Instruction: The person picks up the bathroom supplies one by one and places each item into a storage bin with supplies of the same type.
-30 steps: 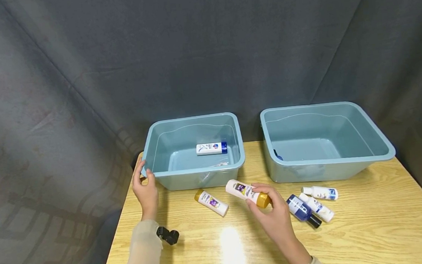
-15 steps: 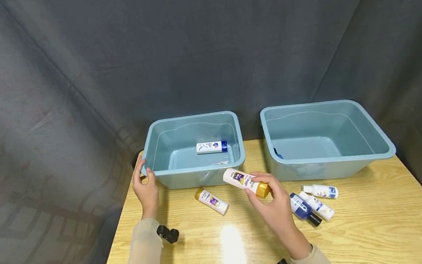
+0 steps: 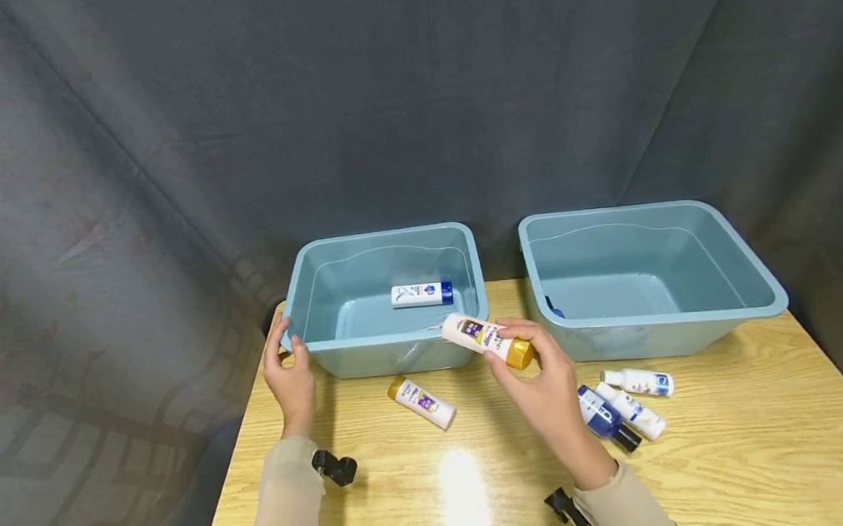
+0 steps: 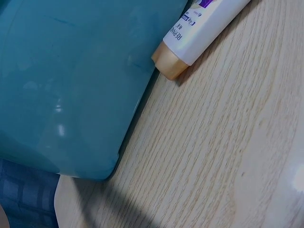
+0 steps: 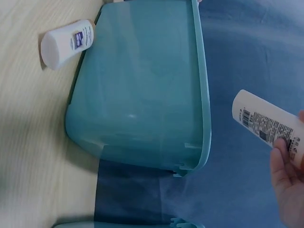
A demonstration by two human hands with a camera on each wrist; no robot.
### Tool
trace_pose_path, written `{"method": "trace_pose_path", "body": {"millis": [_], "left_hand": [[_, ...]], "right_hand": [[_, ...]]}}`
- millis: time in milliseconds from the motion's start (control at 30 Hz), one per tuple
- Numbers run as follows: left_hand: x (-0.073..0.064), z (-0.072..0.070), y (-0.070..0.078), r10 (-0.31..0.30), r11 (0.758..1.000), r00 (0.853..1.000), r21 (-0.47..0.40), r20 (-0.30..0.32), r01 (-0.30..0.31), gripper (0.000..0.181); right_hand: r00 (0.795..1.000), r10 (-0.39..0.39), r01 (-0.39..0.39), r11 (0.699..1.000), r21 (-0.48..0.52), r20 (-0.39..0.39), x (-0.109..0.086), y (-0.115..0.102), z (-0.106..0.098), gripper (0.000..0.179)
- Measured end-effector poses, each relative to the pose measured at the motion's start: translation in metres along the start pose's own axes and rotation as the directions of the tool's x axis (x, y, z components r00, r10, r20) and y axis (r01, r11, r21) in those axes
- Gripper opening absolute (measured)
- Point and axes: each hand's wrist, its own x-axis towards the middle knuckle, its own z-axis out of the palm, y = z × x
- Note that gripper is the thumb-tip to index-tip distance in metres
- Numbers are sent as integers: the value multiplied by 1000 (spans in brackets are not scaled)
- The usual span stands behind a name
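Note:
My right hand (image 3: 547, 394) holds a white shampoo bottle (image 3: 476, 333) near its gold cap, fingers and thumb on either side. The bottle is tilted, its white end overlapping the front right corner of the left blue bin (image 3: 392, 356) in the head view. In the right wrist view the back label of this bottle (image 5: 266, 121) shows, raised beyond the bin rim. My left hand (image 3: 293, 387) grips the bin's front left corner, thumb at the front and fingers along the side. A matching gold-capped bottle (image 3: 424, 403) lies on the table before that bin.
Inside the left bin lies a white bottle with a blue cap (image 3: 422, 295). A second blue bin (image 3: 654, 339) stands to the right with a dark blue item (image 3: 555, 310) inside. A blue bottle (image 3: 602, 413) and two white bottles (image 3: 633, 411) lie before it.
My right hand has lifted the gold-capped shampoo bottle up and forward, toward the left bin's front rim. The left hand has stayed at the bin corner.

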Motion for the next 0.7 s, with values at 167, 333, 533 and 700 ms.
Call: {"method": "trace_pose_path", "body": {"millis": [167, 333, 533, 700], "left_hand": [[0, 0, 0, -2, 1000, 1000, 1, 2, 2, 34], [0, 0, 0, -13, 1000, 1000, 2, -3, 13, 34], [0, 0, 1, -20, 1000, 1000, 11, 6, 20, 34], [-1, -1, 1, -10, 1000, 1000, 10, 7, 10, 34]], "right_hand": [[1000, 4, -4, 1000, -8, 21, 9, -2, 0, 34], [999, -31, 32, 999, -16, 37, 16, 0, 3, 33], [998, -48, 50, 998, -38, 45, 22, 6, 10, 33], [997, -69, 71, 996, -48, 46, 28, 9, 15, 32]]}}
